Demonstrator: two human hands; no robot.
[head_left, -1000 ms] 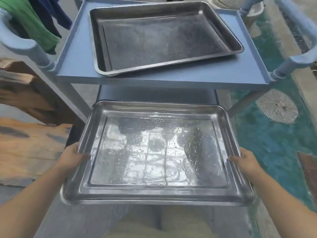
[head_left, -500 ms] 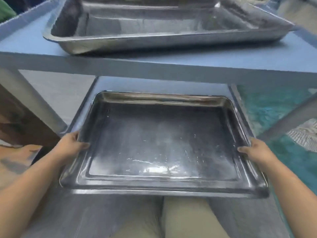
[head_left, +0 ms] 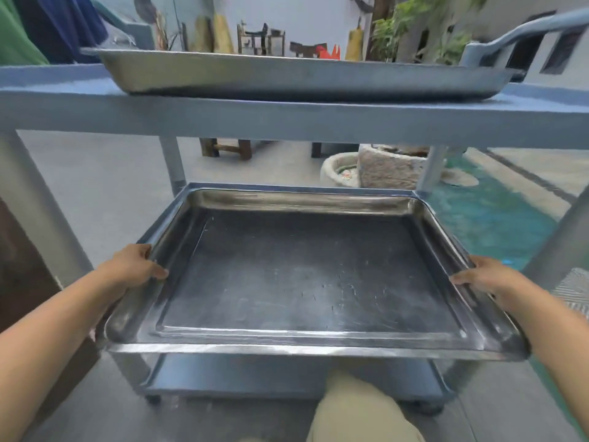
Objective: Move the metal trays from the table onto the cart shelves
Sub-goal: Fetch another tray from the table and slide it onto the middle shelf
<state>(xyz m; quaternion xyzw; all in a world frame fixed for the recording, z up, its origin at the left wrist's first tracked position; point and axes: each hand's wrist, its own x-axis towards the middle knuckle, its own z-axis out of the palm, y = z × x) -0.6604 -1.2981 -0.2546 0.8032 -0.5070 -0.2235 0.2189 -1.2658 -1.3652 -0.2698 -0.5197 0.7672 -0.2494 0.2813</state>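
While the metal tray (head_left: 312, 282) fills the middle of the frame, lying level over the cart's middle shelf (head_left: 302, 185), the step in hand looks like the placing of this tray. Its far edge lies close against the shelf's back rim, and its near edge comes towards the bottom of the frame. Whether its base already rests on the shelf cannot be told.

The left hand (head_left: 134, 266) grips the tray's left rim at centre left, thumb hooked over the lip and the fingers hidden underneath. The right hand (head_left: 484, 279) holds the right rim at centre right in the same way, so the tray lies between the two hands.

The next move, as I judge it, is to set the tray flat inside the shelf's rim, then draw both hands out sideways.

Above, across the upper part of the frame, a second tray (head_left: 287, 74) sits on the top shelf (head_left: 287, 119)
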